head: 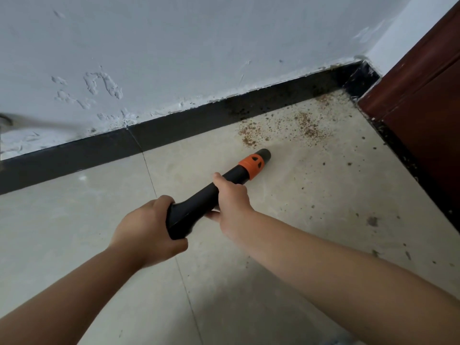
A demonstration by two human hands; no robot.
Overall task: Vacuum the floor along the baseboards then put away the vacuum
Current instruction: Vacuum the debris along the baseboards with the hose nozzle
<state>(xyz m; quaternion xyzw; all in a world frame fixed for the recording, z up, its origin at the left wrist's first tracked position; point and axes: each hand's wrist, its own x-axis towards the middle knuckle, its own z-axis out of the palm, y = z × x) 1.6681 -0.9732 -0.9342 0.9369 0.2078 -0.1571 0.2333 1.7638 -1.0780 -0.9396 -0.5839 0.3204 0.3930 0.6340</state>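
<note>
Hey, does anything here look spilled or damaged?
Yes. Brown crumbs are scattered over the floor tile in the corner by the baseboard, ahead of the vacuum nozzle. The wall plaster above is gouged and flaking.

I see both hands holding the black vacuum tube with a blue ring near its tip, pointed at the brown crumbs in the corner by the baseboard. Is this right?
Not quite: in the head view the ring near the tip is orange, not blue. The rest holds: the left hand and right hand both grip the black vacuum tube, pointed at the brown crumbs in the corner by the baseboard.
</note>
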